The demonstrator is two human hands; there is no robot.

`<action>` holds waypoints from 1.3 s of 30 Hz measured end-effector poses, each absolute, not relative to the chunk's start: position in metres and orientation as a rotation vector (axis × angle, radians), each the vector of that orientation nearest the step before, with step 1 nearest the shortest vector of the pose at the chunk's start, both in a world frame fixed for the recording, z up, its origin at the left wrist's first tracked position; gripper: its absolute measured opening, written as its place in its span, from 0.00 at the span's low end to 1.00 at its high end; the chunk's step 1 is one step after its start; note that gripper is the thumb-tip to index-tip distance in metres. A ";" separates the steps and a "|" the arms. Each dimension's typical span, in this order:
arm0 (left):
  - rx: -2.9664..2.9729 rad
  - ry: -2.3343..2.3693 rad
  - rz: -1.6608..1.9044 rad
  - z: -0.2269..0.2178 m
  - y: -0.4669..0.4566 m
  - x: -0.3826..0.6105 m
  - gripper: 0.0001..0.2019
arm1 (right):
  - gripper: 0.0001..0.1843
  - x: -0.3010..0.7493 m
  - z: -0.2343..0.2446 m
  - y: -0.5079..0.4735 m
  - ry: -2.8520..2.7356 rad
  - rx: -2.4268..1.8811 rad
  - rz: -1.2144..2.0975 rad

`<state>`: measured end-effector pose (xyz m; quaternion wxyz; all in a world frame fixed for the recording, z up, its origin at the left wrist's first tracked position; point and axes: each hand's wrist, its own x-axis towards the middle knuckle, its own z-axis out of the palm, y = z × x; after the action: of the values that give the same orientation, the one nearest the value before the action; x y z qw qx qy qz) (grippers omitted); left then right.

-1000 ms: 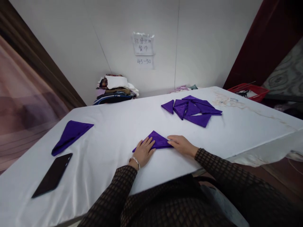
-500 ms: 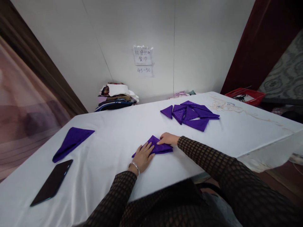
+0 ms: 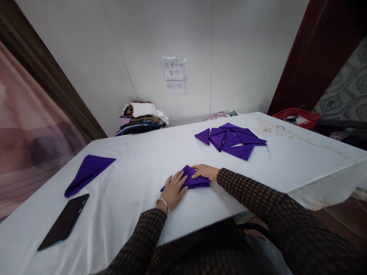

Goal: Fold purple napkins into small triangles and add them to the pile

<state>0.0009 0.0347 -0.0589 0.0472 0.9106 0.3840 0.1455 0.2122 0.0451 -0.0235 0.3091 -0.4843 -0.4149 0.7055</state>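
Note:
A purple cloth napkin [image 3: 187,172], folded into a triangle, lies on the white table near its front edge. My left hand [image 3: 173,190] presses flat on its left part with the fingers spread. At its right slope, my right hand [image 3: 205,172] pinches the cloth, thumb on top and the other fingers along or under the far edge, partly hidden. A silver bracelet [image 3: 164,203] circles my left wrist. Another folded purple napkin [image 3: 88,172] lies apart on the left. Beyond my right hand is a group of several folded purple napkins [image 3: 241,152].
On the left of the white tablecloth [image 3: 129,160] lies a black phone [image 3: 64,221]. A stack of folded clothes [image 3: 142,118] stands behind the table's far edge, against the wall. A red basket [image 3: 311,121] sits past the right corner. Handwritten paper [image 3: 174,68] hangs on the wall.
My right hand has shifted slightly, its fingers moving to the napkin's far right edge. My left hand stays flat on the cloth. The whole view has tilted very slightly.

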 end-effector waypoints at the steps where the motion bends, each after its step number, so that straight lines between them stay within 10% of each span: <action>1: 2.779 1.188 0.491 -0.059 0.034 0.000 0.24 | 0.22 0.216 -0.026 0.044 -1.098 -1.253 1.876; 6: 2.728 1.347 0.684 -0.058 0.032 -0.003 0.26 | 0.26 0.254 -0.026 0.050 -1.217 -1.356 1.577; 15: 2.682 1.335 0.663 -0.068 0.040 -0.004 0.23 | 0.33 0.332 0.003 0.063 -1.912 -1.882 -0.029; 39: 2.730 1.342 0.557 -0.073 0.044 -0.008 0.21 | 0.23 0.368 -0.063 0.062 -2.285 -1.647 -0.128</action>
<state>-0.0076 0.0444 -0.0733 0.0246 0.8826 0.4337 0.1800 0.3679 0.0621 -0.0635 0.1606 -0.5765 -0.7999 -0.0448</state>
